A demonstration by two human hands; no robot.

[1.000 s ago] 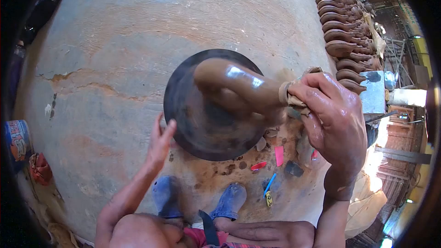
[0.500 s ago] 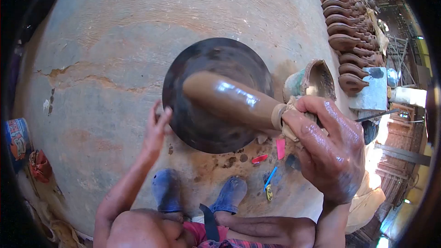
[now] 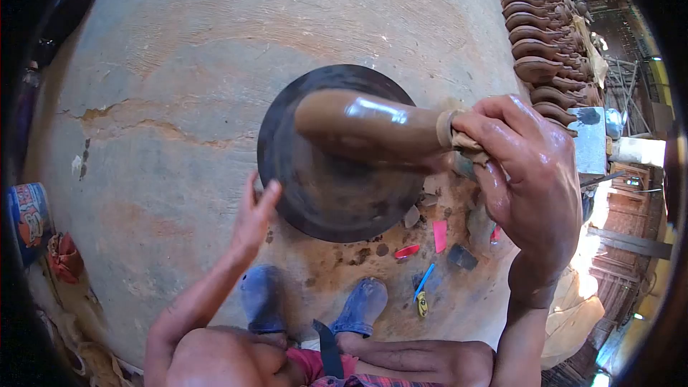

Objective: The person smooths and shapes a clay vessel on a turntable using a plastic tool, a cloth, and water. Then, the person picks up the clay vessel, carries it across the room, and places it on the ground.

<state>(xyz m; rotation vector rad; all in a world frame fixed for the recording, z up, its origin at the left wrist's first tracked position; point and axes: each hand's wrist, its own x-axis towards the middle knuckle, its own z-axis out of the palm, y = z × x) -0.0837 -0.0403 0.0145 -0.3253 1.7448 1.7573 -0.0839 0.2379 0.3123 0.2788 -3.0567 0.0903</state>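
A wet brown clay vessel (image 3: 380, 123), tall with a collared rim, rises from the round dark potter's wheel (image 3: 337, 211), whose surface is blurred. My right hand (image 3: 534, 161) is closed on a light-brown wet cloth (image 3: 469, 145), pressed over the vessel's rim; the fingertips inside the opening are partly hidden. My left hand (image 3: 254, 216) is at the wheel's near left edge, thumb and fingers apart, holding nothing. Whether its fingertips touch the wheel, I cannot tell.
Rows of brown clay pieces (image 3: 534, 46) line the upper right. On the floor lie a pink strip (image 3: 439, 236), a red piece (image 3: 406, 251), a blue stick (image 3: 424, 281) and a dark flat piece (image 3: 462, 257). A printed bucket (image 3: 30, 222) stands far left. Two blue clogs (image 3: 360, 306) are below the wheel.
My right hand and the cloth have moved up and to the right in the view, and the vessel's rim appears shifted likewise. My left hand sits slightly lower. The green-sided container is now mostly hidden.
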